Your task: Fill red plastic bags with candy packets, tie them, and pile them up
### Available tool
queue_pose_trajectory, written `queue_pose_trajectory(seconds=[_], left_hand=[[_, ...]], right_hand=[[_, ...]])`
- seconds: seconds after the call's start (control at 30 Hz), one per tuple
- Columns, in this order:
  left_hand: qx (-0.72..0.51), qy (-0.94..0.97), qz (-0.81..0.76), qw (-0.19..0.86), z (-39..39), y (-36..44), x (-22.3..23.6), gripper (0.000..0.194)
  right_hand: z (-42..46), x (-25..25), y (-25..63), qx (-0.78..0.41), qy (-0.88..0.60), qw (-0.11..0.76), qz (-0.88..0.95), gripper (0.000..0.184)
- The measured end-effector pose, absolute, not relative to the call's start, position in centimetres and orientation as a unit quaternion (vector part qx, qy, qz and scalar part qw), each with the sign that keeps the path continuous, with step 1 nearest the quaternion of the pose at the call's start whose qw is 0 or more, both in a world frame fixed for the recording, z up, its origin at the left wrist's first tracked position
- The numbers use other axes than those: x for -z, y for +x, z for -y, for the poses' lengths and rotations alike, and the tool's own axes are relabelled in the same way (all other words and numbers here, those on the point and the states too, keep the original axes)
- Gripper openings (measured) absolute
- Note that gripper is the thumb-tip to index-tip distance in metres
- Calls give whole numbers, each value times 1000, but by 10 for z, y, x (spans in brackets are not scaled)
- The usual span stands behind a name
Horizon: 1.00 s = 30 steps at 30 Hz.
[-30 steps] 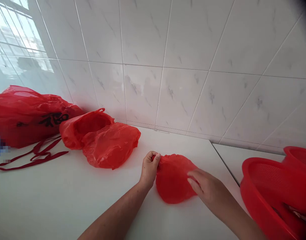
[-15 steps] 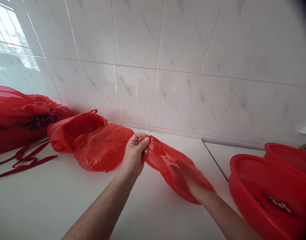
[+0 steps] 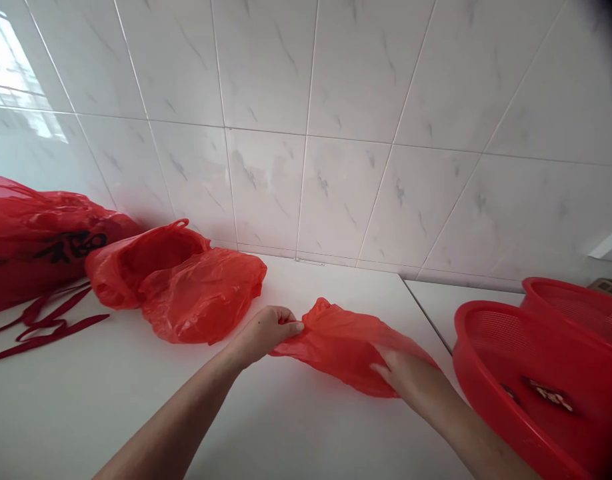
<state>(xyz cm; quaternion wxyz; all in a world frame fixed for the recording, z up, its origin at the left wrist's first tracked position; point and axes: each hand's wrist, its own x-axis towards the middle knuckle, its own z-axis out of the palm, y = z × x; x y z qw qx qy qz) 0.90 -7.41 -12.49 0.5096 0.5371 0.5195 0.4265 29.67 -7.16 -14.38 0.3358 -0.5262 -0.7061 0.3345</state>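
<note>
A thin red plastic bag [image 3: 339, 340] lies stretched on the white counter [image 3: 111, 400] in front of me. My left hand [image 3: 263, 330] pinches its left end, fingers closed on the plastic. My right hand [image 3: 406, 373] rests on the bag's right end, with its fingers partly tucked under the film and gripping it. The bag sits low, close to the counter surface.
Two more crumpled red bags [image 3: 181, 283] lie at the left by the tiled wall [image 3: 306, 133]. A large red bag with black characters [image 3: 36, 243] and dark red ribbons [image 3: 41, 327] is at the far left. Red plastic baskets [image 3: 536, 373] stand at the right.
My left hand lifted the bag's end up and leftward, stretching it out, then lowered it toward the counter. My right hand slid to the bag's right end. The camera panned slightly right.
</note>
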Motion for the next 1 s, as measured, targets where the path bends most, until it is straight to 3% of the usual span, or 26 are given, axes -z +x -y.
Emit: queue_pose_trajectory(seconds=[0.1,0.23,0.37,0.5,0.7,0.8,1.0], left_hand=[[-423,488,-449,617,78,7,126,30],[-531,324,-337,706,77,16,125,33],[-584,164,-287,742,68,18,128,41],[-539,135,-280,783,61,12,140,48],[-531,210,-223,790,63,19,165,45],[-538,252,-208,777,68,26,172,40],[-532,270,-241,766,73,28,188,40]], right_hand=[[80,151,304,-376,-525,309,698,15],[84,158,305,-386,-502,280,721,19],[79,163,309,-395,-503,272,719,44],[67,164,320,-464,-541,332,618,64],[47,170,317,-525,-490,482,503,46],[61,164,312,-446,-524,496,530,37],[100,110,341,-208,-556,442,672,27]])
